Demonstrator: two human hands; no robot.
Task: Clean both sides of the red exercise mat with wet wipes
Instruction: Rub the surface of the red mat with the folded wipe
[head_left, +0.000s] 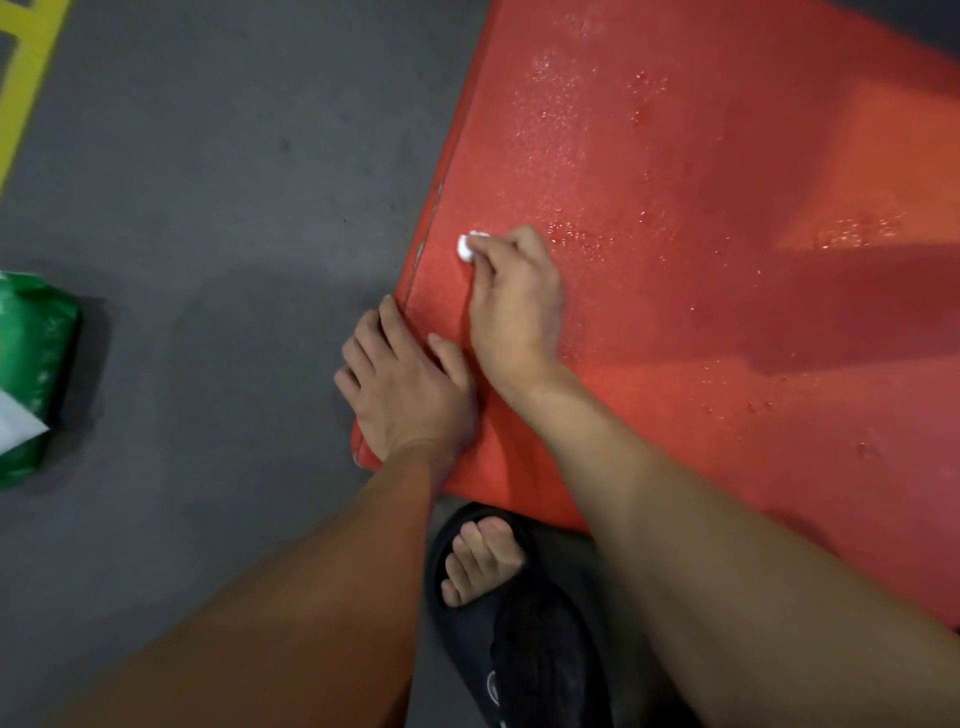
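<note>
Red mat flat on grey floor, wet-beaded, likely light, floppy, slick: your left hand presses its near corner flat-fingered while right hand pinches balled wipe; flip from that edge.

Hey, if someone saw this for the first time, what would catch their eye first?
The big red exercise mat filling the right side, speckled with wet droplets. Near its left edge the right hand pinches a small white wipe against it, while the left hand rests flat on the mat's corner. A green wipes pack lies far left.
</note>
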